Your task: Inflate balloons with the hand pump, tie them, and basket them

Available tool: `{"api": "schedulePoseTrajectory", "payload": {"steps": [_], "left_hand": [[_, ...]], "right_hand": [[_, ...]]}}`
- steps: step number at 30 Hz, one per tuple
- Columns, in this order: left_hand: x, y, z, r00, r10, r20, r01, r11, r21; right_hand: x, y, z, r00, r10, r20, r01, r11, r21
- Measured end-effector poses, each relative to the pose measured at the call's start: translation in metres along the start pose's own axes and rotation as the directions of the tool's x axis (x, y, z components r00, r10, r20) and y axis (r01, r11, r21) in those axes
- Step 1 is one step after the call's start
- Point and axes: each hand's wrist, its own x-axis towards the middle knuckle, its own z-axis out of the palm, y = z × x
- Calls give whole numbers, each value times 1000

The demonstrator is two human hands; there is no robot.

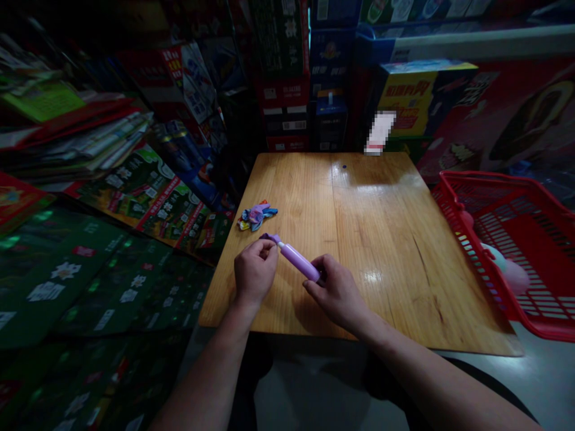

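Over the front part of the wooden table (309, 209), a purple balloon pump (299, 261) is held tilted, its pale nozzle toward the upper left. My right hand (339, 290) is closed around the pump's lower end. At the nozzle tip, my left hand (255, 269) pinches a limp purple balloon (269, 237), partly hidden by the fingers. Whether the balloon's neck sits over the nozzle is too small to tell. Beyond my left hand lies a small pile of uninflated balloons (257, 215) in several colours, near the table's left edge.
A red plastic basket (516, 179) stands at the right, with pink and pale inflated balloons (514, 275) in it. Stacked green cartons (67, 269) crowd the left side. More boxes (287, 114) rise behind the table's far edge. A small dark dot (344, 167) lies on the tabletop.
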Motion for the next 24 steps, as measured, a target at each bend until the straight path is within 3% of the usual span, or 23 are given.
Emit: {"api": "schedulePoseTrajectory", "payload": {"steps": [8, 14, 17, 20, 24], "left_hand": [[-1, 7, 0, 986, 145, 84, -149, 988, 43], [-1, 2, -2, 974, 199, 112, -215, 965, 148], [-2, -2, -1, 980, 164, 112, -183, 964, 191], [-2, -8, 1, 997, 62, 48, -67, 992, 107], [-1, -12, 1, 999, 19, 32, -20, 998, 59]], "right_hand": [[-3, -3, -4, 1000, -7, -6, 7, 1000, -30], [1, -4, -6, 971, 176, 160, -206, 959, 196], [2, -4, -5, 976, 177, 128, -200, 960, 194], [2, -4, -5, 992, 114, 52, -120, 984, 131], [2, -6, -6, 981, 158, 116, -179, 963, 203]]}}
